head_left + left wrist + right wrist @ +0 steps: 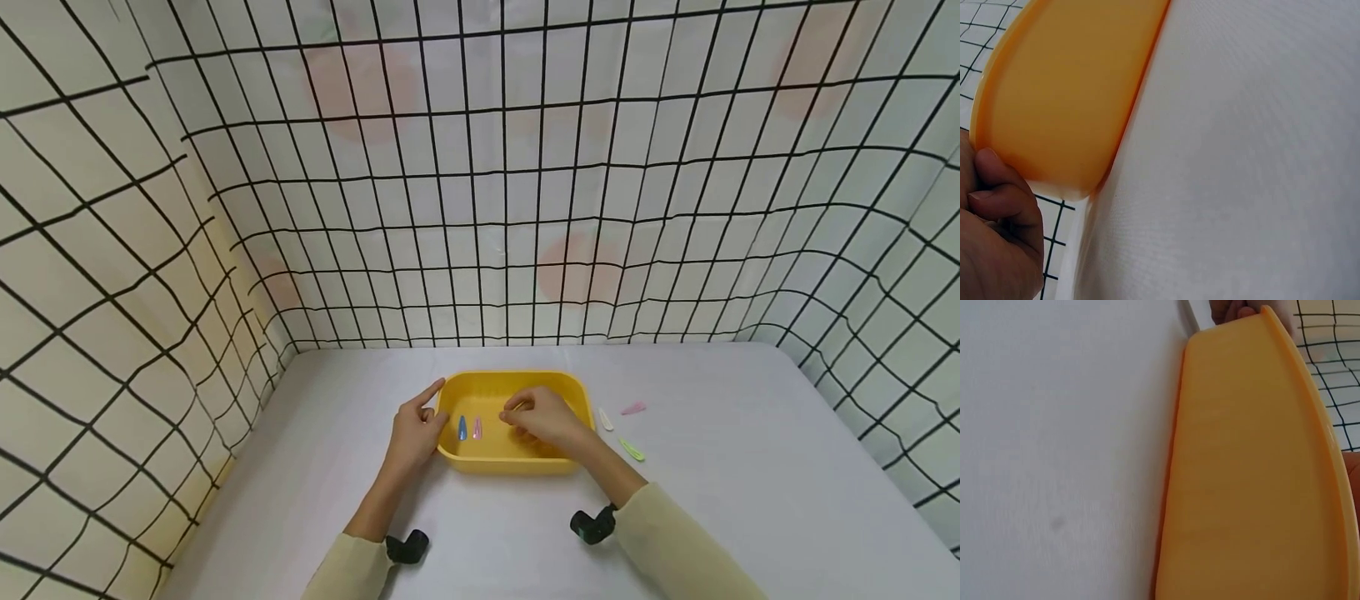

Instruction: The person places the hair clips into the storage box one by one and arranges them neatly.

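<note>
A yellow tray point(510, 467) sits on the white table. At its left end my left hand point(415, 429) grips the rim, thumb at the edge and index finger stretched along the outside. In the left wrist view some fingers of the left hand point(1007, 219) are curled against the tray's end. Inside the tray lie a blue hair clip point(462, 428) and a pink hair clip point(477, 428), side by side. My right hand point(546, 415) reaches in over the right rim, thumb and fingertips close together just right of the pink clip. Whether something small is between them cannot be seen.
Right of the tray lie a white hair clip point(605, 419), a darker pink hair clip point(633, 408) and a green hair clip point(632, 450). Black grid netting point(506, 225) over white cloth rises behind and beside the table point(712, 500).
</note>
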A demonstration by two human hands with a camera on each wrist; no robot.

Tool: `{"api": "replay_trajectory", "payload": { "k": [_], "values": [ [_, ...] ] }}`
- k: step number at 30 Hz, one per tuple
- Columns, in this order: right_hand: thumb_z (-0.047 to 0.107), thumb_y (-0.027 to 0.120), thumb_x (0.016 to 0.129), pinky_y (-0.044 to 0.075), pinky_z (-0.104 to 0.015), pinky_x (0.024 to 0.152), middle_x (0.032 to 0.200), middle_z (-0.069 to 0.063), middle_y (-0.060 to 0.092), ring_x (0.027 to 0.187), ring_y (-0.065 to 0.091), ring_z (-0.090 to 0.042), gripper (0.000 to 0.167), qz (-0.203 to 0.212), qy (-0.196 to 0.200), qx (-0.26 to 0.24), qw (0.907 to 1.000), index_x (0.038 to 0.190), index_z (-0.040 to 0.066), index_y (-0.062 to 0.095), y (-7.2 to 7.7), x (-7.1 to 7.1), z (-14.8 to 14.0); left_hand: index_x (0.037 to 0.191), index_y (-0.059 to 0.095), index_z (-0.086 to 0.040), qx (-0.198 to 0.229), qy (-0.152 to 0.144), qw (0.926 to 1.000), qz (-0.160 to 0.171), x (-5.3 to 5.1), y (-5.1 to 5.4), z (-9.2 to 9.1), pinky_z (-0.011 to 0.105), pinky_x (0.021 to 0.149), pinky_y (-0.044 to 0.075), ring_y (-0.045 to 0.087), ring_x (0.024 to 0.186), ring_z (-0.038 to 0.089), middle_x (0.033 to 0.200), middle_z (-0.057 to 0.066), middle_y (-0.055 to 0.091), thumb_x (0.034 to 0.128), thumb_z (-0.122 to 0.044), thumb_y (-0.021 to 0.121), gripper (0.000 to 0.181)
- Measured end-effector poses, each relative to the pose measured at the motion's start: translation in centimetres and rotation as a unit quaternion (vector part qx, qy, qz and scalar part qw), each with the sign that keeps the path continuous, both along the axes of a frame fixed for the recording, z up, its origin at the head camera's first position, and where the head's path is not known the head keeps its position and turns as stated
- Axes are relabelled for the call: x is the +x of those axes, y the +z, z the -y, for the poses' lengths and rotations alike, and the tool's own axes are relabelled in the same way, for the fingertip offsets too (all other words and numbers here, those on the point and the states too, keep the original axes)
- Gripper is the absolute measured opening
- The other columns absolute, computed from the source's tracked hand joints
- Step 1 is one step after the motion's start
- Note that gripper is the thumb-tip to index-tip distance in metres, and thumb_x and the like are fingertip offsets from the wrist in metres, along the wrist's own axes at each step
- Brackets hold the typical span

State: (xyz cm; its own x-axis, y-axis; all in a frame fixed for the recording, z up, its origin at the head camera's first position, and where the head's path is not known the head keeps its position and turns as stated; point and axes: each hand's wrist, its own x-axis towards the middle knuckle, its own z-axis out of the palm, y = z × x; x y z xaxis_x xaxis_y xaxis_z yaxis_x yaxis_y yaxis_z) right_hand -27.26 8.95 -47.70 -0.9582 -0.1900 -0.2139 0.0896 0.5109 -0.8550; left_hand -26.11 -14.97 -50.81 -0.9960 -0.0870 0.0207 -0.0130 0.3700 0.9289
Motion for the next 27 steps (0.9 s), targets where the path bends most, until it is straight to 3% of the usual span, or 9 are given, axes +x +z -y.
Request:
{"api": "replay_trajectory", "payload": {
  "k": [14,20,27],
  "values": [
    [0.026,0.069,0.097,0.060,-0.034,0.073,0.114,-0.016,0.072,0.090,0.070,-0.024,0.035,-0.038,0.043,-0.051,0.9971,0.123,0.002,0.070,2.8,0.8,-4.6,0.148,0.058,-0.024,0.005,0.002,1.0000,-0.002,-0.2,0.0,0.0,0.019,0.042,0.036,0.037,0.043,0.013,0.055,-0.002,0.040,0.0907,-0.008,0.062,0.060],
    [0.031,0.069,0.097,0.060,-0.031,0.078,0.119,-0.019,0.070,0.097,0.069,-0.028,0.042,-0.035,0.029,-0.059,0.9972,0.128,0.002,0.067,3.3,1.0,-7.1,0.149,0.057,-0.022,0.004,-0.002,1.0000,-0.007,-0.1,0.0,0.0,0.019,0.041,0.037,0.037,0.042,0.012,0.055,-0.002,0.040,0.0907,-0.007,0.061,0.060],
    [0.028,0.068,0.099,0.061,-0.031,0.081,0.120,-0.023,0.067,0.101,0.067,-0.031,0.046,-0.014,0.012,-0.105,0.9943,0.132,-0.003,0.062,3.6,1.5,-10.2,0.149,0.057,-0.022,0.002,0.001,1.0000,-0.005,-0.1,0.0,0.0,0.019,0.041,0.037,0.038,0.043,0.013,0.054,-0.002,0.040,0.0901,-0.007,0.062,0.061]
  ]
}}
